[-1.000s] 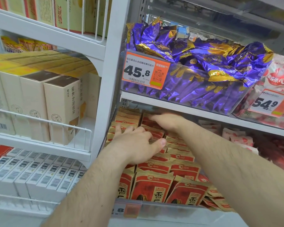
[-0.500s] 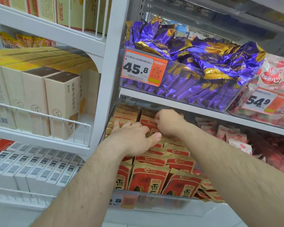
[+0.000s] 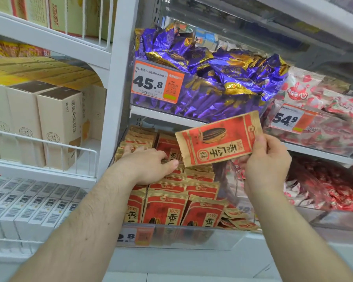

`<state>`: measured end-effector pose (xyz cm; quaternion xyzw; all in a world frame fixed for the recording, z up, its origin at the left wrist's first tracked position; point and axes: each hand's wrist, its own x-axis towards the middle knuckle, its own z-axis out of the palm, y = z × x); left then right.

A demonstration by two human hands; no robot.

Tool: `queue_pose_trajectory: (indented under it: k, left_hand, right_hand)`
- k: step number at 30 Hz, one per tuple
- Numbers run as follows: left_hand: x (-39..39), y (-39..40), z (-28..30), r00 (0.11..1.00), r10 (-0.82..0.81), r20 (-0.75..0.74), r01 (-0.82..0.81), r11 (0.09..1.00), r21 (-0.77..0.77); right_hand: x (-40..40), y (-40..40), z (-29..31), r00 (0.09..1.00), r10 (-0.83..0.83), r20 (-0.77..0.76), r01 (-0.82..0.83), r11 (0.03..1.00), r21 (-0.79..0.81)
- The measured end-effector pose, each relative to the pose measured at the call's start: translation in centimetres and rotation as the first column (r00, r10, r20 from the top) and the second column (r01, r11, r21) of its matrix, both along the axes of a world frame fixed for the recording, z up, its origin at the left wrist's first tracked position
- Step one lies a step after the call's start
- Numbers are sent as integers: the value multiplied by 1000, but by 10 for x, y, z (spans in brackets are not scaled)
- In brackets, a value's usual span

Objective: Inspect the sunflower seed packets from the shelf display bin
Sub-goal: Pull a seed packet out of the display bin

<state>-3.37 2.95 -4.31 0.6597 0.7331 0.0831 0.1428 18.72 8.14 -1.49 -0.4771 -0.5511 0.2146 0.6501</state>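
Now right hand (image 3: 266, 161) has lifted one packet (image 3: 218, 141); left hand (image 3: 146, 166) still rests flat on stack (image 3: 167, 202).

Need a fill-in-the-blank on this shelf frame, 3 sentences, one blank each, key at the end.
1. The right hand holds one sunflower seed packet turned ____.
2. The left hand rests on the packets in the ____.
3. The orange price tag on the purple candy tray reads ____.

Missing words: sideways; bin; 45.8

Bright even light, foil glare, curved edges
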Motion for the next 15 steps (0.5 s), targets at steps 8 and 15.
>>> queue_pose_trajectory:
  k: [8,15]
  left_hand:
    - [19,-23,18,993,34,109,-69,943,326]
    - [66,-73,36,777,-171,606,-36,949,314]
  right_hand:
    - [30,-29,2,908,166,-385,-275,930,-246]
    - [62,-61,4,932,356,-62,-354,863,-360]
